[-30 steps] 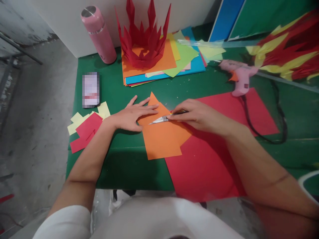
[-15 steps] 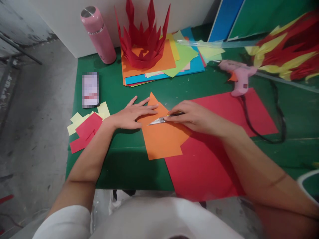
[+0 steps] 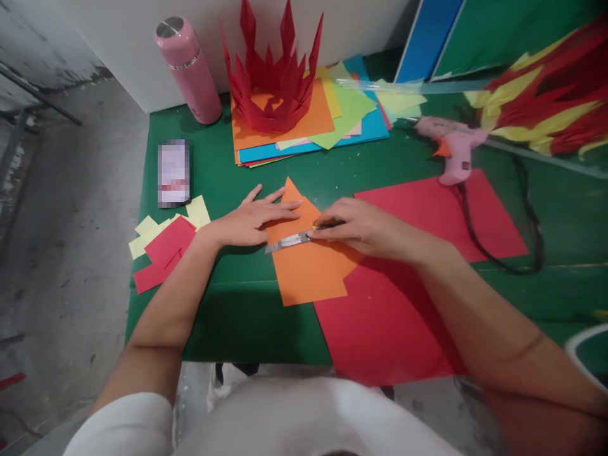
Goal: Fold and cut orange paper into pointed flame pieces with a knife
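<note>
Farther left now, knife (image 3: 291, 240) across orange paper (image 3: 310, 278).

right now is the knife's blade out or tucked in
Out: the knife shows a long metal blade beyond the right hand, across the orange paper.

A flat, angular orange paper piece (image 3: 308, 277), either folded or layered, lies on the green tabletop (image 3: 237, 323), one corner pointing to the back. A slim, silver-bladed cutting tool (image 3: 289, 242) slants across it, tip reaching its left edge.
</note>
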{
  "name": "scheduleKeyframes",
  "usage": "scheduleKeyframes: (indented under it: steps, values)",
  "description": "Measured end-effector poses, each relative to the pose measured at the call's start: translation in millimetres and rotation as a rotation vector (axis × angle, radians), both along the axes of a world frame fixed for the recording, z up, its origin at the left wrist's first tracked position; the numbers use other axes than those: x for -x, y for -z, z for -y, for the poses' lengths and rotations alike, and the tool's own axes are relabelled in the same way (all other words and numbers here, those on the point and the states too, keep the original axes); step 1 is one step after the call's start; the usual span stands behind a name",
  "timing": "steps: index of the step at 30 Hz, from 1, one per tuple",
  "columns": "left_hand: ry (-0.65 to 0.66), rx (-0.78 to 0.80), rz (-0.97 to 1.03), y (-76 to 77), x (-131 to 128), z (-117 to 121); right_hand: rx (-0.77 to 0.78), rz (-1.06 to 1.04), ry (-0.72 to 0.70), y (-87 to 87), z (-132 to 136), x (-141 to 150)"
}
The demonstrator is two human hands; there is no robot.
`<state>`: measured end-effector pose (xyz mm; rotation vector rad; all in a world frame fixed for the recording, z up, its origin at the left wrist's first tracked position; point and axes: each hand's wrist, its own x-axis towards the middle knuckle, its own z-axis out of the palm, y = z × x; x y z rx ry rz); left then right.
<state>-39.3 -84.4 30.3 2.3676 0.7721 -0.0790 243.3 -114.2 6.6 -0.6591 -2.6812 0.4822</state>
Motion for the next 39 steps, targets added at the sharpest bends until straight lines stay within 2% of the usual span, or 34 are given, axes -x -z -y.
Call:
scheduleKeyframes:
  steps: [4, 6, 9, 12, 15, 17, 21, 25, 28, 31, 35, 39]
  values:
    - [-0.005, 0.009, 0.014, -1.4, 0.3, 0.2, 0.065, -0.059, -0.019, -3.2, -1.0, -13.6]
    - [-0.023, 0.01, 0.035, -0.7, -0.1, 0.9, 0.094, -0.131, 0.021, -6.3, -1.6, -25.4]
    - [-0.073, -0.015, 0.092, 3.5, -1.5, 3.0, 0.066, -0.21, 0.214, -9.1, -3.4, -41.1]
    - [-0.119, -0.068, 0.156, 9.3, -3.0, 5.4, -0.036, -0.167, 0.418, -2.9, -7.8, -48.2]
    - [-0.154, -0.094, 0.2, 12.6, -3.6, 6.9, -0.162, -0.085, 0.54, 10.6, -13.4, -47.4]
    - [-0.15, -0.1, 0.229, 13.0, -3.4, 7.5, -0.19, -0.028, 0.582, 17.4, -15.2, -44.0]
    - [-0.16, -0.187, 0.268, 13.9, -2.7, 7.7, -0.225, 0.028, 0.597, 16.2, -10.9, -29.4]
    - [-0.233, -0.295, 0.293, 15.6, -4.5, 8.0, -0.198, -0.039, 0.482, 8.5, -3.0, -6.5]
    - [-0.393, -0.355, 0.428, 13.4, -9.4, 11.2, -0.122, -0.084, 0.406, 7.8, 0.4, 8.3]
    - [-0.569, -0.385, 0.565, 8.3, -16.0, 17.8, -0.062, -0.181, 0.406, 9.8, 2.5, 16.7]
    - [-0.671, -0.342, 0.644, 3.2, -19.8, 28.5, 0.021, -0.345, 0.529, 11.1, 5.3, 22.6]
    - [-0.79, -0.174, 0.705, 3.8, -9.9, 37.7, 0.128, -0.441, 0.547, 7.8, 6.1, 27.1]
